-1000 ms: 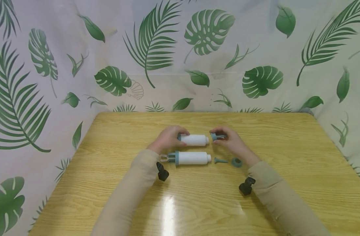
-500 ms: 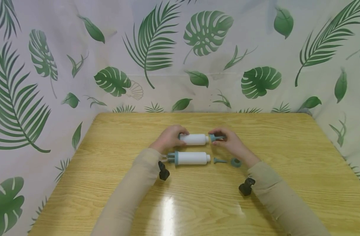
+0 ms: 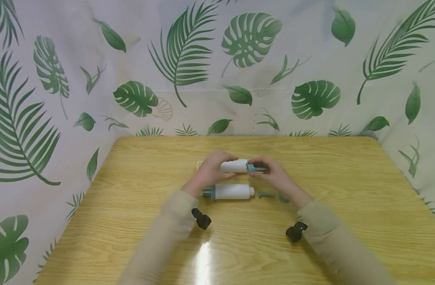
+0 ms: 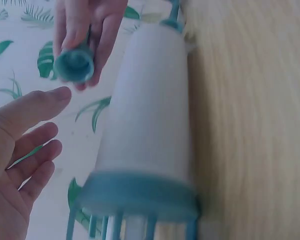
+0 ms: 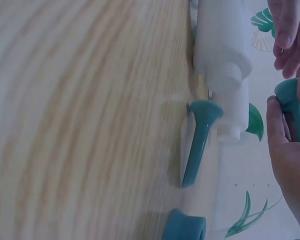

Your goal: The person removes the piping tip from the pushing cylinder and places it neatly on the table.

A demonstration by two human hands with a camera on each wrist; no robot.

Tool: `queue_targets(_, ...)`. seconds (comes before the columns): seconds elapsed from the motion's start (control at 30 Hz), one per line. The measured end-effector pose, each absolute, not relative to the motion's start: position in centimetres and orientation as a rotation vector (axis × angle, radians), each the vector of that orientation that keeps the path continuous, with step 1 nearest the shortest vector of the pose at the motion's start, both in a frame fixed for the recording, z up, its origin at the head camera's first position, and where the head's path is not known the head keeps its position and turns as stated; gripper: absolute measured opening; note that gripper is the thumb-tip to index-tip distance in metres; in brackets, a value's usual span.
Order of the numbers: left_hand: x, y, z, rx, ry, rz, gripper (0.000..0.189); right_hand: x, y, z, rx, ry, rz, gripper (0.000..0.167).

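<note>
My right hand (image 3: 274, 173) pinches a teal funnel-shaped nozzle (image 3: 253, 168), its wide mouth facing left. In the left wrist view that nozzle (image 4: 74, 64) shows its round hollow opening. My left hand (image 3: 214, 168) holds nothing; the left wrist view shows its fingers (image 4: 37, 150) loosely bent and apart from the nozzle. Beyond it lies a white syringe-like barrel (image 3: 235, 165), partly hidden by the left hand. Nearer me lies a second white barrel (image 3: 233, 191) with a teal collar. A second teal nozzle (image 5: 197, 145) rests to its right.
A teal ring (image 5: 182, 226) lies past the loose nozzle, partly covered by the right wrist in the head view. Everything lies on a wood-grain table (image 3: 245, 245). A leaf-patterned sheet (image 3: 203, 99) stands behind its back edge.
My left hand has let go of the far barrel and moved right over it. The right hand, still pinching the nozzle, has shifted slightly left toward the left hand.
</note>
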State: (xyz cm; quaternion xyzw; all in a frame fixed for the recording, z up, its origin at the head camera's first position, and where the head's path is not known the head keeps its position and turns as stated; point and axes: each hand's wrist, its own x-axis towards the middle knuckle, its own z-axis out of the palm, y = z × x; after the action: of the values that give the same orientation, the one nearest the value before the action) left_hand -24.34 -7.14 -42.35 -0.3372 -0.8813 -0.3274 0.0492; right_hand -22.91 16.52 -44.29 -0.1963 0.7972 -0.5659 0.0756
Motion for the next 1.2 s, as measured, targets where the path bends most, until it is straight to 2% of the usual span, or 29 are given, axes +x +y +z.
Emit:
queue_targets(0.4, -22.0, -4.8, -44.0, -1.056, -2.472, -1.132, 0.038, -21.6, 15.7, -44.1, -0.566, 2.264, -1.715, 0.042)
queue_targets(0.77, -21.8, -4.8, -44.2, -0.986, -2.502, -1.093, 0.033, -21.6, 16.1, -44.3, -0.626, 2.268, -1.694, 0.039)
queue_targets(1.2, -22.1, -6.0, -43.7, -0.942, -2.488, -1.197, 0.034, -21.6, 17.9, -43.5, -0.533, 2.327, -1.636, 0.034)
